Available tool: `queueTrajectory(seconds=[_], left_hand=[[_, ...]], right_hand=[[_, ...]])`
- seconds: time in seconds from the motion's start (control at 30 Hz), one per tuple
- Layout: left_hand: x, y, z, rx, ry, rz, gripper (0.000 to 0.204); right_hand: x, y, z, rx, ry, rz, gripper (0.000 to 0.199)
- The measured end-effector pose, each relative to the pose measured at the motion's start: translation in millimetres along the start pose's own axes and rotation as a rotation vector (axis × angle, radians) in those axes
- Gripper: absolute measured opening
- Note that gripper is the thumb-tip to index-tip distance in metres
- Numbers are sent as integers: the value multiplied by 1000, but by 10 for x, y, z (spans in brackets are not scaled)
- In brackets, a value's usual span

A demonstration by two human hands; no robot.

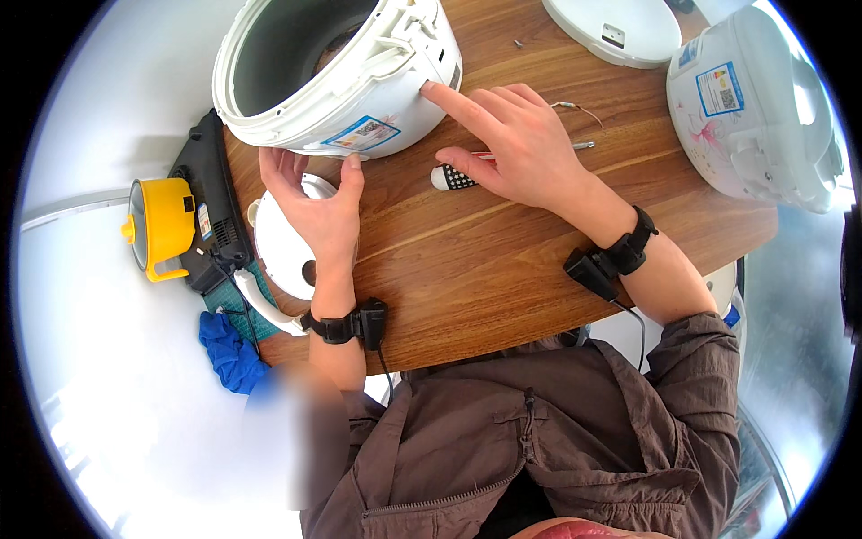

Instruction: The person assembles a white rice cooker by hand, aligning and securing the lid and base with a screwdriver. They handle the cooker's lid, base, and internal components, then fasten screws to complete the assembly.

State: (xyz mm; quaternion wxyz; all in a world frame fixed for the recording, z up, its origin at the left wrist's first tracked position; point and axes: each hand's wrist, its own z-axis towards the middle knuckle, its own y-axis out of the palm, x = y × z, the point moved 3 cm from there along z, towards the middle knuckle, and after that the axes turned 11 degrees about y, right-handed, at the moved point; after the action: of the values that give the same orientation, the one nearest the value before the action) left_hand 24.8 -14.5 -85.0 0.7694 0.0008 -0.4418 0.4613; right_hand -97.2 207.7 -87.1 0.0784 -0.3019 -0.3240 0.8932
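A white rice cooker body (pixel 395 112), its lid off and its dark inside showing, is tilted at the far left of the table. My left hand (pixel 314 202) grips its lower edge, with the thumb in front and fingertips partly hidden by the cooker. With the index finger stretched out, my right hand (pixel 521 148) touches the cooker's side near the latch. Its other fingers are loosely bent. Under that hand lies a screwdriver (pixel 456 177) with a dotted black-and-white handle, partly covered. Beside my left hand rests a round white cover (pixel 283 238) with a dark hole.
Another white rice cooker (pixel 718 117) stands at the right. A white lid (pixel 620 31) lies at the far edge, and a thin wire (pixel 584 110) near my right hand. At the left are a yellow pot (pixel 166 220), a white handle (pixel 268 304) and a blue cloth (pixel 229 352).
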Motion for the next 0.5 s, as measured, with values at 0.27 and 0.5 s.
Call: queueTrajectory(seconds=[0.27,0.5], left_hand=[[27,3,4,-6,-7,11,95],[-14,3,6,9,-27,0,100]], right_hand=[[-5,6,-5,-31,21,17,67],[-3,10,-4,-30,16,21,67]])
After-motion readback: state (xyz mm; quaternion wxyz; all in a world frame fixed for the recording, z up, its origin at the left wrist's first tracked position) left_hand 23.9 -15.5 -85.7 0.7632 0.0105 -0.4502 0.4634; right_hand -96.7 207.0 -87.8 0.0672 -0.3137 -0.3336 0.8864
